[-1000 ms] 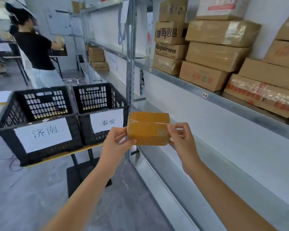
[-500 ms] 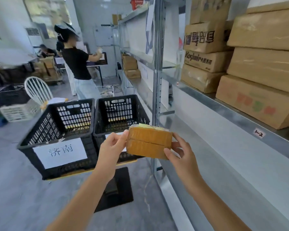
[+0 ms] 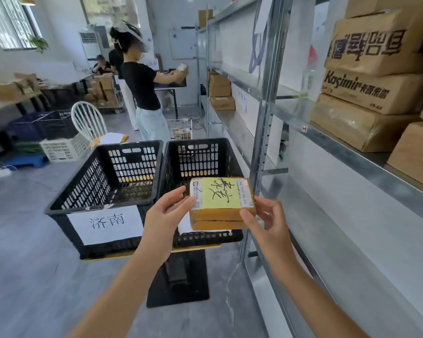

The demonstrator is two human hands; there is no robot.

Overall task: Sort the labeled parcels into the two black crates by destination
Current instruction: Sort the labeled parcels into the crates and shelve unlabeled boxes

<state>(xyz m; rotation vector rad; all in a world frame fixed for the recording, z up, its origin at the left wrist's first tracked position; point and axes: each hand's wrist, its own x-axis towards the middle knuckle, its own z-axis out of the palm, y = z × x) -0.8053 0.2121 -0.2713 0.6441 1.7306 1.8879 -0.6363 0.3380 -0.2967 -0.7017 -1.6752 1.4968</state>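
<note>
Both hands pinch one parcel (image 3: 219, 214) by its short ends, with both forearms reaching forward from the bottom of the frame. Left hand (image 3: 165, 215): thumb along the top left edge and fingers curled against the left end. Right hand (image 3: 266, 224): thumb pressed on the near side face at the right corner, with the fingers wrapping the right end. How far they reach underneath is hidden.

Parcel: flat brown box wrapped in glossy tape, with a dark seam along the near side. Top face up and tilted toward the camera. A yellow note (image 3: 221, 195) with black handwritten characters covers most of a white shipping label. The label's print is too small to read.

Position: held in the air in front of the near wall of the right crate (image 3: 200, 154), hiding most of that crate's paper. Cannot tell whether it is over the crate or short of it.

The left crate (image 3: 108, 184) touches the right one and carries a white sign (image 3: 105, 224) reading 济南. Both crates sit on a stand (image 3: 178, 279) with a black base.

On the right, a metal rack (image 3: 264, 118) holds stacked cartons (image 3: 369, 93). Farther back are a white chair (image 3: 88, 120) and a person (image 3: 142, 86) in a black top holding a box.
</note>
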